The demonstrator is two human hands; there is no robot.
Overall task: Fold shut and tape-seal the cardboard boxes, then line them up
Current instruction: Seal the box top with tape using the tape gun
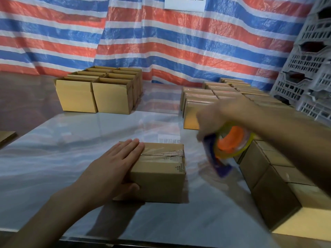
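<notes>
the taped box (pixel 157 176) sits mid-table (pixel 89 133), its seam running left to right. the left hand (pixel 111 163) lies flat on its left end, fingers straight. the right hand (pixel 213 119), blurred, grips a tape dispenser (pixel 231 144) off the box's right end.

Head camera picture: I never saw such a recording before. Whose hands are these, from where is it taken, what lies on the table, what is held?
No machine here: a person wears one camera on the head, looking forward and down at their own hands. The left hand rests flat on a taped cardboard box on the shiny table. The right hand, blurred, grips a tape dispenser with an orange core. Far left stand open boxes; along the right are closed boxes.
</notes>
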